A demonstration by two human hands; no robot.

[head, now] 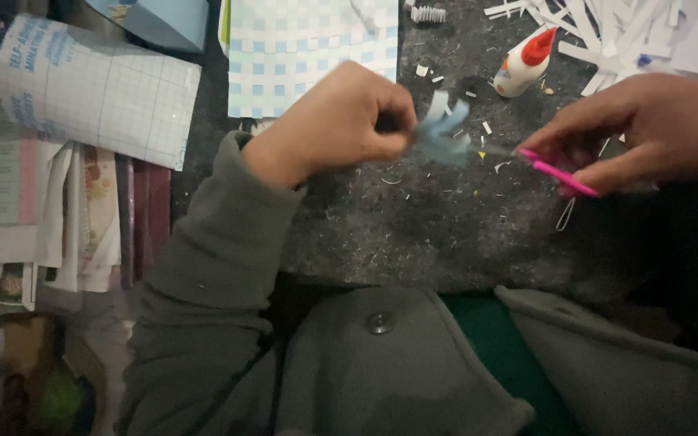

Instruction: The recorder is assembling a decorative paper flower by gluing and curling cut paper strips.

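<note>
My left hand [341, 121] is closed around a small light blue paper piece [444, 133] with looped strips, held just above the dark grey felt mat [414, 234]. My right hand [648, 129] grips small pink-handled scissors [559, 173], whose tip points left toward the blue paper. The scissor blades are blurred, and I cannot tell whether they touch the paper. Both hands hover close together over the mat, with grey-green sleeves below them.
A white glue bottle with a red cap [524, 63] lies at the back. A blue-and-white woven paper sheet [309, 52] sits behind my left hand. Cut white paper strips [607, 28] pile at back right. A rolled gridded sheet [94, 89] and stacked papers lie left.
</note>
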